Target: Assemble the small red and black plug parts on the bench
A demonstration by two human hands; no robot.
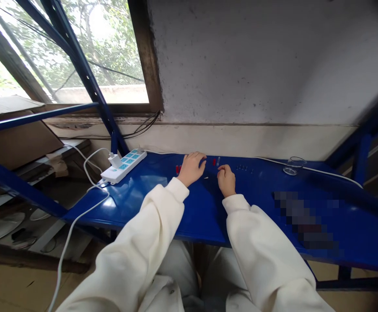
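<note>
My left hand [193,168] hovers over or rests on the blue tabletop [195,212], fingers bent forward and thumb apart, with nothing visible between them. Small red pieces [177,169] lie at its left side, partly hidden by it. My right hand [227,179] is closed in a pinch; whatever it may hold is too small to make out. Just beyond it are a small red piece [214,162] and a small clear, tube-like piece [218,161]. A tiny white pointed piece [206,177] lies between the two hands.
Several tiny dark pieces [242,167] lie right of my right hand. A clear cup [295,162] stands at the back right. A white power strip [124,167] with a plugged-in adapter sits at the left. A blurred-out dark object [302,221] lies at the right.
</note>
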